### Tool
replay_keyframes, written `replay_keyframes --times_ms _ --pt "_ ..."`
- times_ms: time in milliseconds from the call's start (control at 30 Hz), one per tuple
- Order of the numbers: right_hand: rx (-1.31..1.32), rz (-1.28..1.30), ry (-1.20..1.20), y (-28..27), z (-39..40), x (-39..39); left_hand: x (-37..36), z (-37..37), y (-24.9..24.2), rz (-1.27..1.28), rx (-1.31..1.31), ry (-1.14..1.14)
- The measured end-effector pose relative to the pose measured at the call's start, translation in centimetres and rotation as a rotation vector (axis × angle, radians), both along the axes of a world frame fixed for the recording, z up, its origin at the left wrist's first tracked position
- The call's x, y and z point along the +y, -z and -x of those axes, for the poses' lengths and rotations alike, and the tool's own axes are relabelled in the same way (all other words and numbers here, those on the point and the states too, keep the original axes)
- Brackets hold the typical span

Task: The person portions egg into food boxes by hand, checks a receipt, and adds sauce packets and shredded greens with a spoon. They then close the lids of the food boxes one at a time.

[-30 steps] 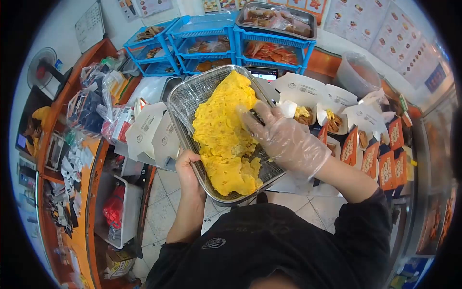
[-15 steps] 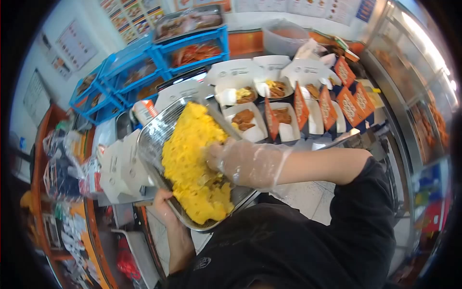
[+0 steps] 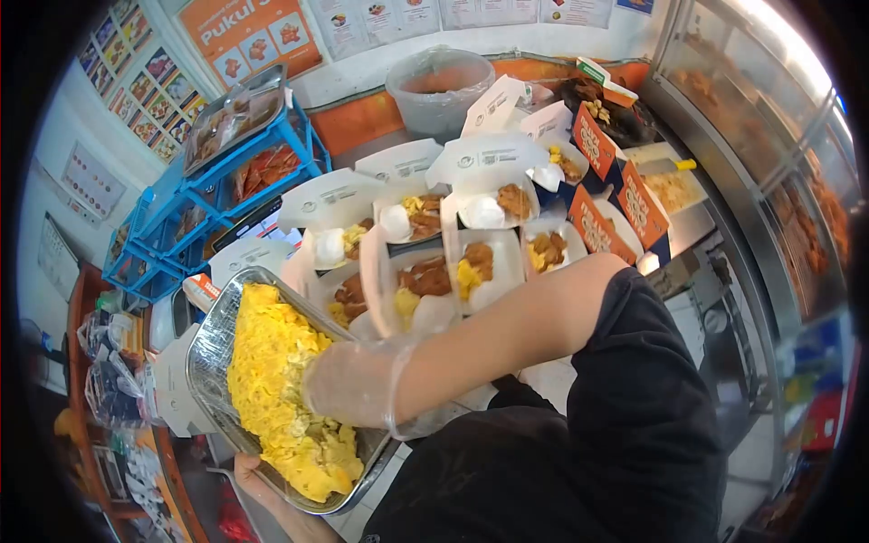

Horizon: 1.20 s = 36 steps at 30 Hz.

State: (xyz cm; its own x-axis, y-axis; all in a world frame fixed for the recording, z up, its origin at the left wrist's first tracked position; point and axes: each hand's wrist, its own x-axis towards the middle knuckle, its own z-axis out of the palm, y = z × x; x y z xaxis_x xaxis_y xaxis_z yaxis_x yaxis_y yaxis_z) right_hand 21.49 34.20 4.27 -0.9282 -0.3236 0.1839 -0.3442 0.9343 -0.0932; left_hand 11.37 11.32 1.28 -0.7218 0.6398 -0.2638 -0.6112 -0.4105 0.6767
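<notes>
A metal tray (image 3: 201, 366) heaped with yellow scrambled egg (image 3: 262, 362) is tilted in front of my body. My left hand (image 3: 256, 484) grips its near lower edge, with part of the hand hidden beneath the tray. In a clear plastic glove, my right hand (image 3: 348, 385) reaches into the right side of the egg; its fingers are hidden there. Just beyond the tray stand rows of open white takeaway boxes (image 3: 493, 167), several showing brown fried pieces (image 3: 425, 273), egg portions and white rounded mounds that look like rice.
Blue crates (image 3: 195, 213) are stacked at the left back, topped by another metal tray (image 3: 235, 113). Behind the boxes stands a plastic-lined tub (image 3: 442, 95). A glass display case (image 3: 769, 154) borders the right side. Orange box flaps (image 3: 602, 226) stick up near it.
My view has shifted, so the tray appears lower and farther left, and more of the boxes shows. My right hand remains at the egg, and my left hand still holds the tray.
</notes>
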Motion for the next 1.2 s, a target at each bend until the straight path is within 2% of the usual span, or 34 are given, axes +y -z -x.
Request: replay_keyframes --times_ms 67,100,133,233,267,300,333,367,400,467,567,667,767,867,1000,1067,1200 --pt "-0.42 0.112 -0.004 -3.9 -1.2 4.2 3.3 -2.6 -0.1 -0.025 0.035 -0.036" --pt "-0.333 0.199 -0.042 -3.4 -1.0 6.4 4.8 -3.8 -0.6 -0.053 0.065 -0.056" --pt "-0.43 0.217 -0.026 -4.1 -1.0 8.7 7.6 -6.1 -2.2 -0.038 0.108 -0.017" --pt "-0.589 0.316 -0.138 -4.7 0.0 14.3 9.9 -6.5 -0.4 0.05 0.193 -0.181" --pt "-0.577 0.395 -0.14 -4.3 0.0 15.6 10.9 -7.6 -1.4 0.074 0.098 -0.241" --pt "-0.569 0.47 -0.132 -3.9 -0.3 16.7 10.5 -7.0 0.2 0.051 0.12 -0.232" --pt "-0.472 0.438 -0.164 -3.9 -0.9 17.4 11.6 -8.0 -0.6 0.099 0.111 -0.321" --pt "-0.375 0.408 -0.173 -4.3 -1.2 17.5 12.5 -8.6 -1.5 0.028 0.08 -0.292" --pt "-0.384 0.397 -0.197 -4.7 -1.5 18.0 13.7 -8.9 -1.4 -0.015 0.059 -0.233" --pt "-0.582 0.341 0.155 -6.3 -2.1 17.2 14.3 -9.3 -1.9 -0.072 0.025 -0.211" --pt "-0.727 0.294 0.074 -6.8 -1.7 18.2 15.9 -10.0 -1.5 -0.119 0.037 -0.207" --pt "-0.642 0.199 0.025 -7.5 -2.0 18.5 16.4 -10.0 -0.4 -0.162 0.012 -0.198" --pt "-0.732 0.041 0.075 -11.1 -2.9 17.1 16.6 -10.4 -0.9 -0.158 -0.012 -0.199" --pt "-0.73 0.049 0.087 -11.8 -3.1 16.8 16.6 -10.3 -0.8 -0.139 -0.025 -0.208" --pt "-0.757 0.095 0.097 -8.0 -2.2 17.8 16.4 -10.3 -0.8 -0.186 -0.029 -0.201" --pt "-0.747 0.213 0.05 -7.1 -2.4 17.6 16.1 -10.2 -0.8 -0.176 -0.026 -0.193" --pt "-0.854 0.096 0.036 -7.3 -2.1 16.9 15.6 -10.0 -0.8 -0.171 -0.007 -0.195"
